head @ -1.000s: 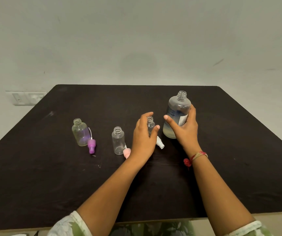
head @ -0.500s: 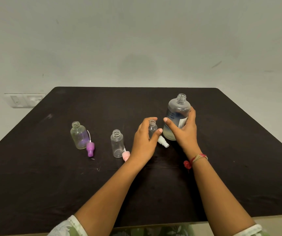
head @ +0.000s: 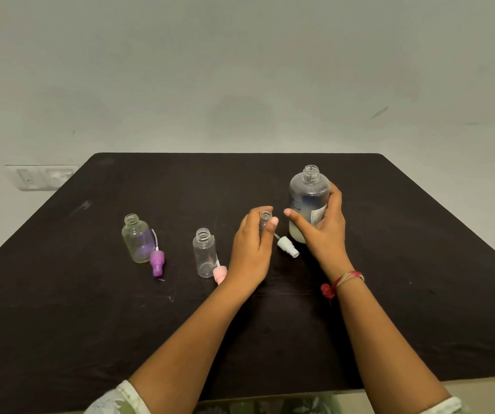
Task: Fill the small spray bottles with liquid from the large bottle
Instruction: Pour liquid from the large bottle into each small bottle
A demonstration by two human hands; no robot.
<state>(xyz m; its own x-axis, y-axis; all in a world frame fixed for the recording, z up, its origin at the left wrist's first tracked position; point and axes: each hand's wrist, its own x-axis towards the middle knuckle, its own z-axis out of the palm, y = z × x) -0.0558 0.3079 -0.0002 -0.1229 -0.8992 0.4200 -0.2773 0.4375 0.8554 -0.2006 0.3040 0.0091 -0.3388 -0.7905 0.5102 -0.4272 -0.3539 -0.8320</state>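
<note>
right of centre in the frame, the large bottle [head: 306, 192] stands upright on the table [head: 90, 324]. the right hand [head: 325, 234] wraps round its lower half from the near side, thumb sticking out to the left. it's clear plastic with round shoulders, an open threaded neck and a blue and white label, and it looks paler near the base.

just left of that, the left hand [head: 250, 249] curls fingers and thumb round the smallest spray bottle [head: 265, 217]. only its clear threaded neck pokes out above the thumb, so the body is mostly hidden. the two hands sit close but apart. a white spray cap [head: 288, 246] lies on its side on the table between them.

further left, a slim clear bottle [head: 204, 255] stands uncapped with a pink spray cap [head: 220, 273] lying against its base. left again is a rounder clear bottle [head: 137, 239] with a purplish tint, its purple spray cap [head: 157, 262] and thin dip tube lying just beside it.

the table is covered in matte black cloth. there's a red thread bracelet [head: 341, 279] on the right wrist.
</note>
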